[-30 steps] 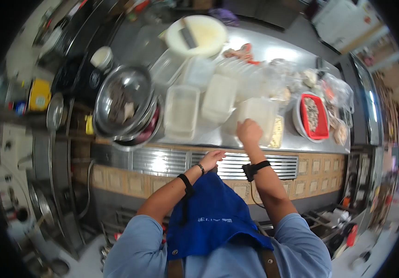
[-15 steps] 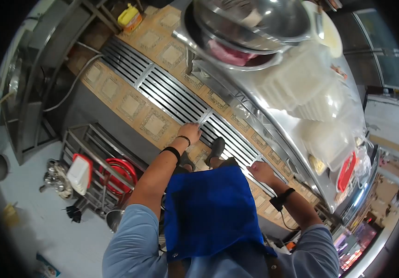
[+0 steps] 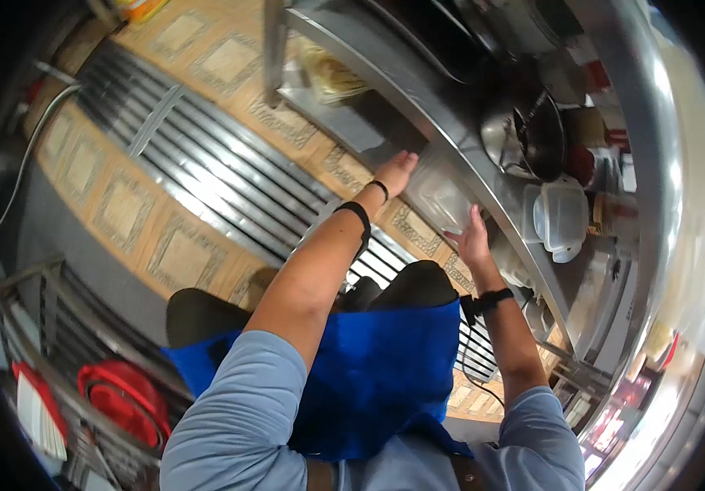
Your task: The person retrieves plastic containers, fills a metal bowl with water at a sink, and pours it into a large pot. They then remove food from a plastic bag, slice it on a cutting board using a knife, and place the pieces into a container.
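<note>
Plasticware (image 3: 444,192), clear and pale, lies on the grey metal lower shelf (image 3: 361,123) beneath the steel table. The left hand (image 3: 396,173) is at its near edge, fingers extended and slightly spread, palm turned toward the right hand (image 3: 473,237). The right hand is on the other side, thumb raised and fingers loosely open, by the long metal edge of the upper shelf (image 3: 426,123). The 2 hands are apart, with part of the plasticware between them; whether either touches it cannot be told.

The upper shelf bears a clear plastic container with a whitish rim (image 3: 564,219) and dark, shiny metal bowls (image 3: 537,135). On the lower shelf, well apart from the hands, is a clear plastic bag with pale yellow contents (image 3: 329,74).

A black strap with a small black device (image 3: 488,304) is around the right wrist; 2 black bands circle the left forearm and wrist. A blue apron (image 3: 369,376) covers the lap. Below runs a slatted metal floor grate (image 3: 230,172) between tan patterned tiles (image 3: 123,209). At the top, a yellow and orange container (image 3: 141,8) is cut off, its label unreadable.
</note>
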The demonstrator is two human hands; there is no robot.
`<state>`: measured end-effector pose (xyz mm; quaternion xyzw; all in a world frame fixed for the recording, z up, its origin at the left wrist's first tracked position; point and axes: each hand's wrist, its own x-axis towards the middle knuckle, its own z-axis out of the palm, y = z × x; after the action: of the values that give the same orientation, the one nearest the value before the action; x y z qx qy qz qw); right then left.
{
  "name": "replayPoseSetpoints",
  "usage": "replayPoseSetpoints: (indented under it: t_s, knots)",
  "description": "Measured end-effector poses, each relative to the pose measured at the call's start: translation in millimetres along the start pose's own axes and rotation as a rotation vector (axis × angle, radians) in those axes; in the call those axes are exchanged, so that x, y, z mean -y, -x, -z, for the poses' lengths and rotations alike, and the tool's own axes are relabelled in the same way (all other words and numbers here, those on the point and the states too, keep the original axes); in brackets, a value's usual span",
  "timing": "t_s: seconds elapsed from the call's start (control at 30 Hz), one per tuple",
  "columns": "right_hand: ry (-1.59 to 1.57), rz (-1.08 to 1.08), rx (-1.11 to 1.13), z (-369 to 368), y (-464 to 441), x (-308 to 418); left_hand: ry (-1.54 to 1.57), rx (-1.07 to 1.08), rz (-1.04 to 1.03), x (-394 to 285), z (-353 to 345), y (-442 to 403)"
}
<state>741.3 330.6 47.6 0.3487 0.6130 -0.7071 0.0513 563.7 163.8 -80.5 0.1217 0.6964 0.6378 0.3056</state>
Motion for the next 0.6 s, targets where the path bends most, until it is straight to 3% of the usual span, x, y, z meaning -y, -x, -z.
replayPoseSetpoints:
  t_s: [0.1, 0.17, 0.27, 0.33, 0.4, 0.43, 0.5, 0.6]
  knots:
    - [-0.086, 0.026, -0.161, -6, -7, -3, 0.28, 0.033, 0.054, 16, -28, -17]
    - [-0.37, -0.014, 0.07, 21, -32, -32, 0.474, 0.143, 0.131, 12, -33, 3]
    - [-0.306, -0.05, 0.184, 22, -17, -35, 0.699, 0.045, 0.271, 13, -22, 45]
    - [-0.261, -0.11, 0.2, 1, 15, -19, 0.776, -0.158, 0.419, 22, -18, 76]
    - [-0.301, -0.253, 0.344, -8, 22, -12, 0.946, -0.051, 0.476, 27, 6, 119]
    - [-0.326, -0.322, 0.418, -14, 28, -10, 1.071, 0.163, 0.444, 24, 25, 143]
    - [-0.351, -0.398, 0.5, -39, 40, 3, 1.043, -0.053, 0.501, -24, 52, 201]
    - [-0.339, -0.495, 0.639, -89, 69, 37, 1.166, -0.309, 0.387, -79, 79, 276]
